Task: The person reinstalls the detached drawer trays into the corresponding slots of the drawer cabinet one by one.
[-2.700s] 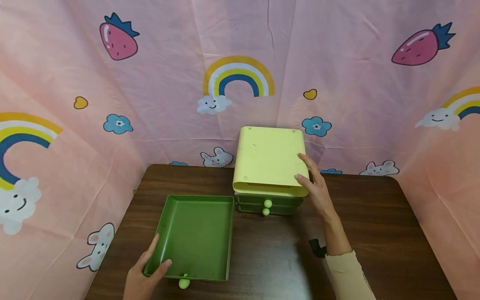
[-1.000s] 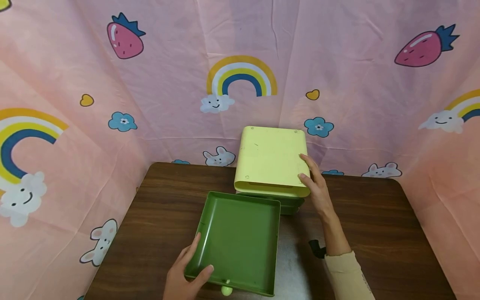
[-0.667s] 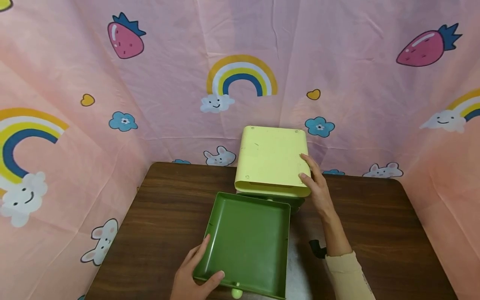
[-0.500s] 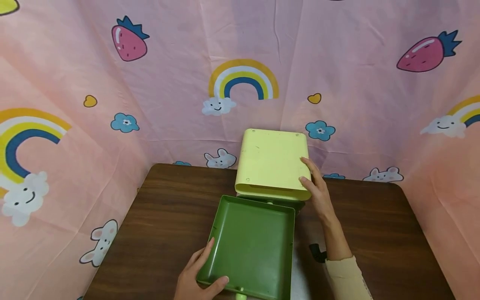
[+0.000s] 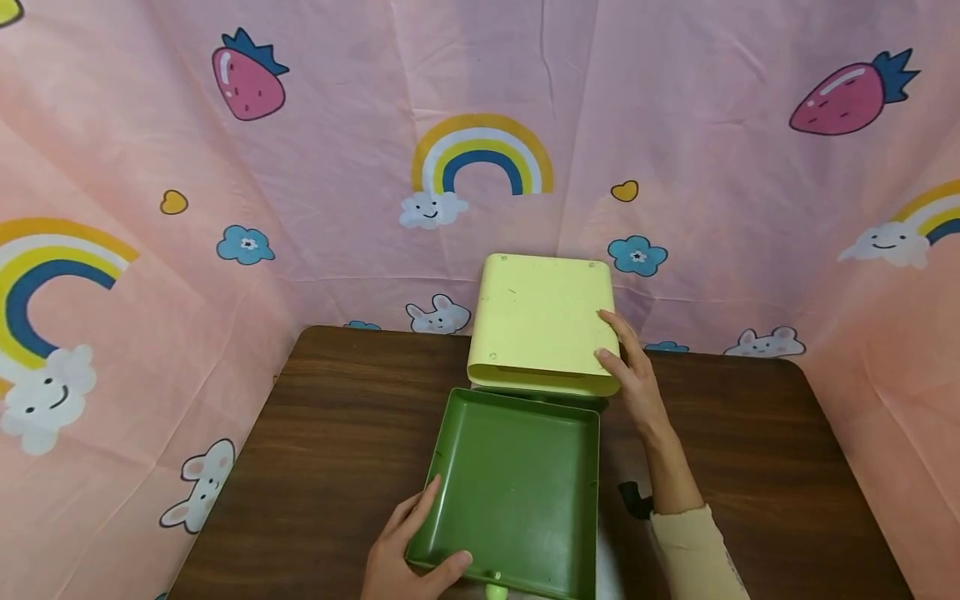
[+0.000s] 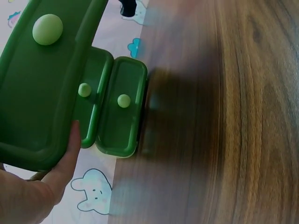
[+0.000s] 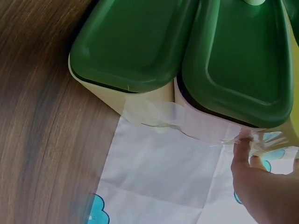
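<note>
My left hand point(image 5: 412, 542) grips a shallow green drawer point(image 5: 517, 492) at its near left corner, thumb over the front wall, fingers along the left side. Nothing lies in the drawer; its pale green round knob point(image 6: 47, 29) points toward me. The drawer's far edge comes up close to a pale yellow casing point(image 5: 547, 317), whose front slot is open. This casing tops a small stack with two green drawer fronts below, best seen in the left wrist view, the lower front point(image 6: 124, 79) and the middle front point(image 6: 98, 88). My right hand point(image 5: 633, 367) rests its thumb and fingers on the casing's right side.
The stack stands at the back of a dark wood table point(image 5: 337, 433), against a pink cartoon-print cloth point(image 5: 330, 167) that also hangs along both sides. A small black object point(image 5: 635, 500) sits beside the right forearm.
My left hand has carried the green drawer rightward from the table's left part to in front of the casing, now covering the lower drawers in the head view. My right hand stays on the casing.
</note>
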`<state>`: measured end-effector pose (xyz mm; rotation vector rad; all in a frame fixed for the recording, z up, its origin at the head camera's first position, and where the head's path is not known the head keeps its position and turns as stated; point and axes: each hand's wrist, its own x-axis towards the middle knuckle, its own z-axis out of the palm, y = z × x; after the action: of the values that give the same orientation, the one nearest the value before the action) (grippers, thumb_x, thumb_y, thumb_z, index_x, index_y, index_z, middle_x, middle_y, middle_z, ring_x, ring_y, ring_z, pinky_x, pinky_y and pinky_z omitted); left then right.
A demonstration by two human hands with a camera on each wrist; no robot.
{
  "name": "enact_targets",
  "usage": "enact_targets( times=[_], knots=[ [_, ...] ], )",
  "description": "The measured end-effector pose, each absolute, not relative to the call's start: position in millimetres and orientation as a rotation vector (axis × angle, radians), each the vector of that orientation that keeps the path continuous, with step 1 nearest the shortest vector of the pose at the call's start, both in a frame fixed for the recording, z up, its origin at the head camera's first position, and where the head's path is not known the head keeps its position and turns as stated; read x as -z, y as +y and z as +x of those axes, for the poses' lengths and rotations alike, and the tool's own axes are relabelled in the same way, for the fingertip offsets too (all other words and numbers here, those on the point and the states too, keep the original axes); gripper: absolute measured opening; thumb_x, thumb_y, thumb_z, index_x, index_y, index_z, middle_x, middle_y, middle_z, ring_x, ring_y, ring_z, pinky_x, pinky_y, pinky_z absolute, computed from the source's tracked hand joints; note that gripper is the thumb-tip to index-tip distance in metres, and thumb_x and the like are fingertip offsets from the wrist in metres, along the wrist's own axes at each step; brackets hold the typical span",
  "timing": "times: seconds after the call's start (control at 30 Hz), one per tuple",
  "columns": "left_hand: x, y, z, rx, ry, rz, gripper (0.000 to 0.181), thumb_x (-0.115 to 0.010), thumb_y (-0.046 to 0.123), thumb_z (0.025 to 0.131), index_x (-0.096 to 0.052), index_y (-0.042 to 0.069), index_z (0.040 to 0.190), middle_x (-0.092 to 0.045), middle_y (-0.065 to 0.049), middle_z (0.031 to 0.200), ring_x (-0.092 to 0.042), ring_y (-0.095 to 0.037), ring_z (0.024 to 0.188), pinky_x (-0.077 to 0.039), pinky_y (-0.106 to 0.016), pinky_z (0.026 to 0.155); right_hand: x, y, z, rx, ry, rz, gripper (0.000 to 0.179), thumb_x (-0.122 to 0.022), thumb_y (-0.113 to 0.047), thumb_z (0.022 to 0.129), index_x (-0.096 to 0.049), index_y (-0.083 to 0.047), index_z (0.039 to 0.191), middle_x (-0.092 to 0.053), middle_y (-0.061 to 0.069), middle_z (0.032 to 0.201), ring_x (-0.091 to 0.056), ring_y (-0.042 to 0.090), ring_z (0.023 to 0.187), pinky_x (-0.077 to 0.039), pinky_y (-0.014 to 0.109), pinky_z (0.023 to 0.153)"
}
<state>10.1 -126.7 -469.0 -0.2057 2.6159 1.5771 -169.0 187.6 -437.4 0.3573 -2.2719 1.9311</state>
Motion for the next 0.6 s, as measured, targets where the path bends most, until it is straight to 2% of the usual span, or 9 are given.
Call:
enact_targets(
  times=[0.23, 0.37, 0.6],
  knots=[
    [463.5, -116.4, 8.7, -1.647, 2.553, -0.181, 0.077, -0.086, 0.037, 0.076, -0.051, 0.039, 0.145, -0.055, -0.005, 0.134, -0.06, -0.02, 0.104, -0.052, -0.034, 0.077, 460.2, 198.5, -184.0, -2.063, -2.186, 0.352, 0.045, -0.037, -0.018, 0.109, -0.04, -0.011, 0.153, -0.022, 0.001, 0.163, -0.012, 0.018, 0.15, -0.016, 0.053, 0.117],
    [460.7, -110.7, 6.1, -1.657, 2.561, -0.163, 0.077, -0.085, 0.038, 0.077, -0.05, 0.04, 0.145, -0.054, -0.005, 0.135, -0.059, -0.021, 0.108, -0.051, -0.037, 0.079, 465.3, 202.4, -186.7, -2.117, -2.16, 0.33, 0.044, -0.041, -0.022, 0.109, -0.043, -0.013, 0.152, -0.022, -0.002, 0.163, -0.012, 0.014, 0.15, -0.017, 0.051, 0.117],
    [459.6, -103.3, 3.7, -1.641, 2.625, -0.124, 0.075, -0.084, 0.039, 0.078, -0.051, 0.038, 0.145, -0.055, -0.008, 0.135, -0.055, -0.033, 0.119, -0.049, -0.052, 0.084, 466.2, 204.5, -187.6, -2.128, -2.167, 0.34, 0.045, -0.045, -0.025, 0.108, -0.044, -0.014, 0.152, -0.021, -0.002, 0.164, -0.012, 0.015, 0.15, -0.018, 0.052, 0.117]
  ],
)
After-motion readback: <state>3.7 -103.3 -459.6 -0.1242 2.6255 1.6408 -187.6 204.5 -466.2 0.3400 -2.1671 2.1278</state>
